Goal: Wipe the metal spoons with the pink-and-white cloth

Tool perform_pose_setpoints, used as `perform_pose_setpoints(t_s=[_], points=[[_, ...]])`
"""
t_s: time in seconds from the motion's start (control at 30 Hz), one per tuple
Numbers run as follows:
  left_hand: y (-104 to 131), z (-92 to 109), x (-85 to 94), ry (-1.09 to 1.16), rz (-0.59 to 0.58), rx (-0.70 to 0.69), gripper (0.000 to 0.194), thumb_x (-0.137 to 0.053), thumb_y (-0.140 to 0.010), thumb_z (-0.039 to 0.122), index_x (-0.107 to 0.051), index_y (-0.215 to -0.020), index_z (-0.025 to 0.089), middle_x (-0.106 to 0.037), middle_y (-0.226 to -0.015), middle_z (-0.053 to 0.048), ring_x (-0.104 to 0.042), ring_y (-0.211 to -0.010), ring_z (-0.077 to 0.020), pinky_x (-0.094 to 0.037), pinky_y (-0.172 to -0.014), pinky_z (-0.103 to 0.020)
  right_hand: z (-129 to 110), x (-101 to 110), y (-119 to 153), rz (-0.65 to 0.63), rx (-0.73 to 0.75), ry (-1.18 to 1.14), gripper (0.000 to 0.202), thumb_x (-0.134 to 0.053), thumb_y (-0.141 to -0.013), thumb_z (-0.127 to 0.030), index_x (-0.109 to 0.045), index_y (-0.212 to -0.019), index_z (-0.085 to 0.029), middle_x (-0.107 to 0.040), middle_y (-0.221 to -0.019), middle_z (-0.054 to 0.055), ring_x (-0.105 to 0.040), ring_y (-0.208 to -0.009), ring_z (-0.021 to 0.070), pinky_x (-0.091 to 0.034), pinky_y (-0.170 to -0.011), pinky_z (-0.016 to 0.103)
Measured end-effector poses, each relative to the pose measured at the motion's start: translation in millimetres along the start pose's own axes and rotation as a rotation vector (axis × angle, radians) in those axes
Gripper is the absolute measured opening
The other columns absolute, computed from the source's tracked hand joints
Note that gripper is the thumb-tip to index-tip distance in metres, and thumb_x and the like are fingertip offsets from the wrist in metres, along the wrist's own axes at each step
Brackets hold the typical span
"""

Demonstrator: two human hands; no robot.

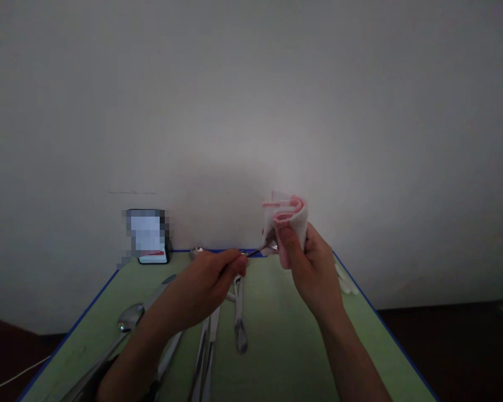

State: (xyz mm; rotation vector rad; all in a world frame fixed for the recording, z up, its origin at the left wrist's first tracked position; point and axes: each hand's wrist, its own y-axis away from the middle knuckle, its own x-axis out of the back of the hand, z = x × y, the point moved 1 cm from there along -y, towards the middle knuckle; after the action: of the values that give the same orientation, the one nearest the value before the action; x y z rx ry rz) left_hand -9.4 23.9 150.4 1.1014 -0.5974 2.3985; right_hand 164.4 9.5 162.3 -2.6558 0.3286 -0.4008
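My left hand (220,279) is closed on the handle of a metal spoon (257,250), held above the far part of the green table (285,335). My right hand (308,259) grips a folded white cloth with pink edging (297,215). The cloth is pressed round the spoon's bowl end, which is partly hidden by it. Fingers of my right hand behind the cloth are mostly out of sight.
Left of centre lie a large spoon (131,317), long metal utensils (205,357) and a smaller one (240,329). A lit phone (148,234) leans against the wall (251,111). White items (347,282) lie at the right edge.
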Motion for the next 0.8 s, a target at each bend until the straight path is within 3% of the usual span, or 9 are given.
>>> perform_pose_setpoints(t_s=[0.53,0.67,0.8], points=[[-1,-2,-1.2,-0.087,0.001,0.009,0.034,-0.032,-0.093,0.034,-0.056,-0.075,0.017,-0.051,-0.056,0.004,-0.046,-0.051,-0.0094,-0.029,-0.053,-0.021,7,4,-4,-0.099,-0.016,0.127,0.033,-0.044,-0.086,-0.043,-0.047,-0.064,-0.018,-0.044,-0.052,-0.005,-0.038,-0.049,0.0091,-0.029,-0.048,0.022],[0,0,-1.2,-0.03,0.071,0.006,0.033,-0.034,-0.093,0.034,-0.055,-0.074,0.017,-0.047,-0.052,0.006,-0.041,-0.046,-0.0079,-0.027,-0.051,-0.021,6,-7,1,-0.024,-0.095,0.091,0.042,-0.037,-0.087,-0.049,-0.042,-0.058,-0.019,-0.044,-0.052,-0.003,-0.038,-0.049,0.0097,-0.028,-0.047,0.023],[0,2,-2.8,0.097,0.079,-0.017,0.03,-0.034,-0.093,0.03,-0.056,-0.077,0.016,-0.052,-0.059,0.005,-0.044,-0.053,-0.0085,-0.03,-0.053,-0.02,7,-26,7,-0.124,-0.203,0.031,0.05,-0.032,-0.086,-0.055,-0.043,-0.054,-0.018,-0.045,-0.049,-0.001,-0.04,-0.049,0.0112,-0.028,-0.046,0.025]])
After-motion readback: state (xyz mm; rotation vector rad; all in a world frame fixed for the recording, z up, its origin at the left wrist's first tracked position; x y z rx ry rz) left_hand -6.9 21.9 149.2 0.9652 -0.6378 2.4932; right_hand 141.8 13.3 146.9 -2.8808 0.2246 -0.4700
